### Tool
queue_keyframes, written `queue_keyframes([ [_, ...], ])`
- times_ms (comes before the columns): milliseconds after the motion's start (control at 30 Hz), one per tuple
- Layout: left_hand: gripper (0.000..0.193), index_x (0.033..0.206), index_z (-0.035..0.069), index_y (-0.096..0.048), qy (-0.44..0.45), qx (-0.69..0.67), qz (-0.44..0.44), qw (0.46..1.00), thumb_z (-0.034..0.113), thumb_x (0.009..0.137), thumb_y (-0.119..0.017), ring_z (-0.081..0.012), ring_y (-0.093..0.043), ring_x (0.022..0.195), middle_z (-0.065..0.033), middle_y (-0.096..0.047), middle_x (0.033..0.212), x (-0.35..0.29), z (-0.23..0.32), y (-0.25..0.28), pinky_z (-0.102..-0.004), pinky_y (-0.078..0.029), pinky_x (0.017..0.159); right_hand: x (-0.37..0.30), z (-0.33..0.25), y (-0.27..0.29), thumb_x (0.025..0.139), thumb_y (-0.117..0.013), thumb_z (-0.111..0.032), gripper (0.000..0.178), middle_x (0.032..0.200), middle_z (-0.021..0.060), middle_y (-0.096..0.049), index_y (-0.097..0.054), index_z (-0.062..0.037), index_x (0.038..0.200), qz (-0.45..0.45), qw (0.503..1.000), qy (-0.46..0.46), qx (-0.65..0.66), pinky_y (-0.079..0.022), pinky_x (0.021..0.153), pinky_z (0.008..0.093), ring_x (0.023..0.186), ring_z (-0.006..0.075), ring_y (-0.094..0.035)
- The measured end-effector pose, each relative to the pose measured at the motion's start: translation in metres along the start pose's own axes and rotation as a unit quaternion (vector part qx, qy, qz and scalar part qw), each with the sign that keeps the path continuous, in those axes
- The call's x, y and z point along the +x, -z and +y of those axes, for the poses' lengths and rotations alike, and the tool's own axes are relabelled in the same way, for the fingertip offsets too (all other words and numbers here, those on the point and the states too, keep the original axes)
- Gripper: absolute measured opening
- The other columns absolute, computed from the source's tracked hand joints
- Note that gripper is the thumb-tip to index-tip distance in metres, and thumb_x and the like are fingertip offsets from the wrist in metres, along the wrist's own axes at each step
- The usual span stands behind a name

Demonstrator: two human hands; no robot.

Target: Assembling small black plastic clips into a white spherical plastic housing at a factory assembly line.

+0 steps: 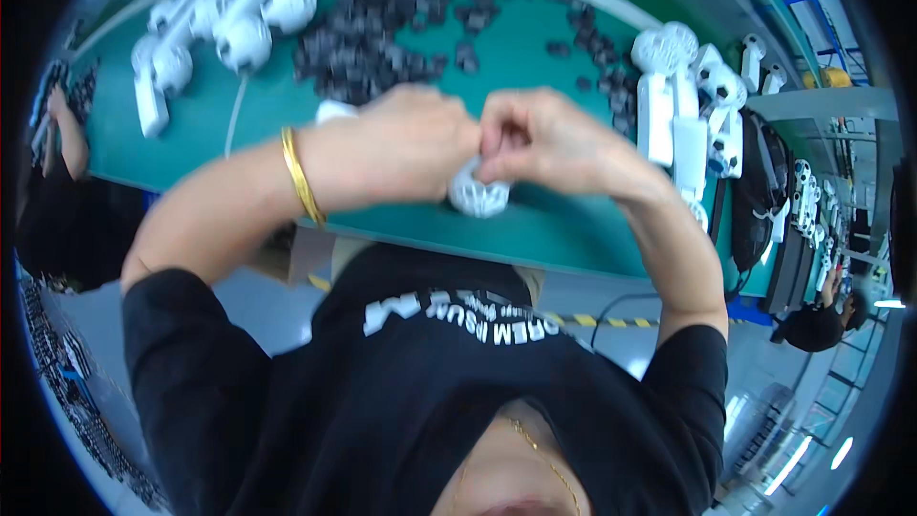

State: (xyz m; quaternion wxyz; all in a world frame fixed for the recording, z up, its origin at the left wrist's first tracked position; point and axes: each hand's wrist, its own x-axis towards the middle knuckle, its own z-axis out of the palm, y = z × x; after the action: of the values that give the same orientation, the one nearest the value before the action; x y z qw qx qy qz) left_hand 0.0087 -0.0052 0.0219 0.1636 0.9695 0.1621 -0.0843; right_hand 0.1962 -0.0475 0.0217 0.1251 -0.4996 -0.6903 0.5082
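Note:
My left hand (406, 145) is closed round a white part with a round, openwork ball end (480, 197), which sticks out below the fingers. A white end (334, 111) shows on the other side of this hand; whether it belongs to the same part is hidden. My right hand (559, 141) touches the left one, its thumb and forefinger pinched just above the ball. Whatever lies in that pinch is too small or blurred to make out. Both hands are over the near half of the green table (564, 229).
Many small black pieces (358, 43) lie scattered beyond my hands. White ball-headed parts are piled at the far left (244, 43) and at the right (683, 86). Past the right pile sits a black bag (761, 191). Other people (76, 220) are at both sides.

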Motion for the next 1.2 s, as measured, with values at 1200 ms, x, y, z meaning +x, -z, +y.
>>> queue_keyframes([
  [1200, 0.053, 0.109, 0.001, -0.056, 0.141, 0.14, 0.306, 0.931, 0.038, 0.076, -0.075, -0.0357, -0.065, 0.093, -0.0183, -0.066, 0.1, 0.309, -0.201, 0.091, -0.0442, -0.051, 0.079, -0.003, 0.076, -0.025, 0.084, -0.07, -0.005, 0.007, 0.071, 0.0058, -0.063, -0.065, -0.0004, 0.084, 0.388, 0.911, 0.099, 0.096, -0.043, 0.05, 0.024, 0.055, 0.0097, -0.056],
])
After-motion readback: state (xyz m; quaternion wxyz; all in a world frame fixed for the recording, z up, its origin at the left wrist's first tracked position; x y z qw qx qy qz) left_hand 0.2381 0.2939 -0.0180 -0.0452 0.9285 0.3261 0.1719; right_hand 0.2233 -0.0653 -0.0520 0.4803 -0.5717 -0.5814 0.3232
